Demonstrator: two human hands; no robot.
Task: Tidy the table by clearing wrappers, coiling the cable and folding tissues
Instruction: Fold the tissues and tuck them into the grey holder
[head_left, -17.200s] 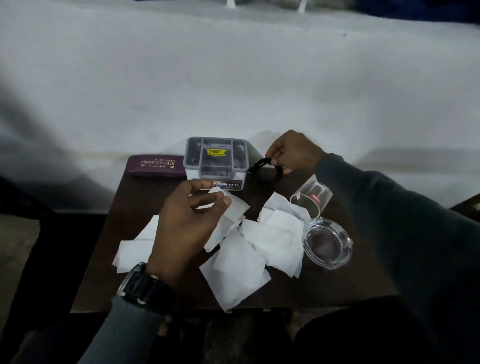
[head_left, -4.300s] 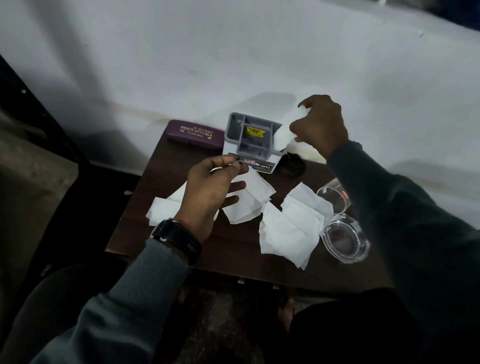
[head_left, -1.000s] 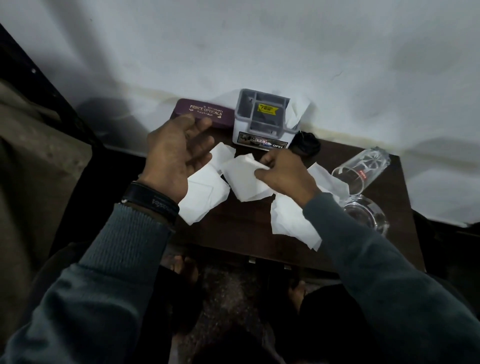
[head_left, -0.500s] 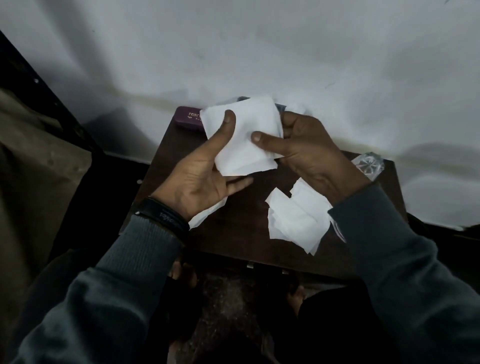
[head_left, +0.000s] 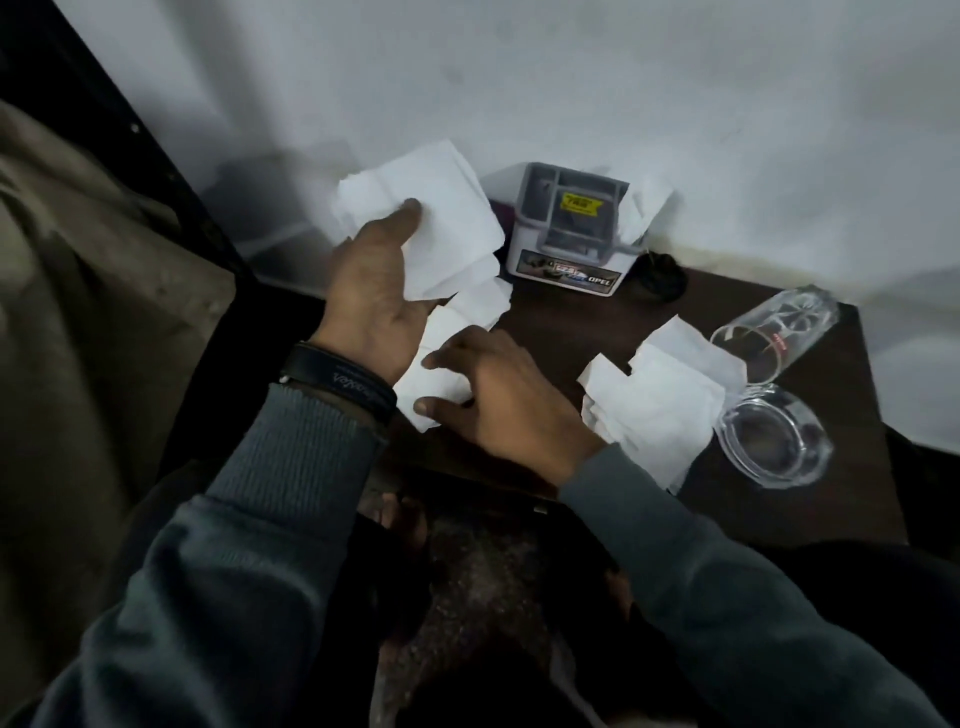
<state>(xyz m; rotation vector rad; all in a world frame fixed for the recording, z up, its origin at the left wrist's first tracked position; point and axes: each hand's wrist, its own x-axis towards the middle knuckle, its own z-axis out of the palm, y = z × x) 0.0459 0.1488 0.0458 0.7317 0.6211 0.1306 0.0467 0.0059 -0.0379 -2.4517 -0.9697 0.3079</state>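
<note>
Fingers, left: our left hand (head_left: 374, 291) grips the held tissue (head_left: 447, 218), thumb pressed on its face and the other fingers hidden behind the sheet. It is raised off the desk (head_left: 561, 327), just left of the organiser (head_left: 566, 234).
Fingers, right: our right hand (head_left: 504, 400) lies low, with forefinger and thumb curled either side of the near end of the flat tissue (head_left: 434, 387). They touch it, but we cannot tell whether the pinch has closed.
Key relation: the flat tissue seems to run lengthwise from our right fingertips up toward the organiser's front left corner, passing under the held tissue. The right hand is nearer to it.
Tissue pile (head_left: 660, 410): in front of the organiser and to its right, well apart from both hands.
Cable (head_left: 662, 275): coiled, just beside the organiser's front right corner.
Next move, as we judge it: lift the flat tissue by its near end.
</note>
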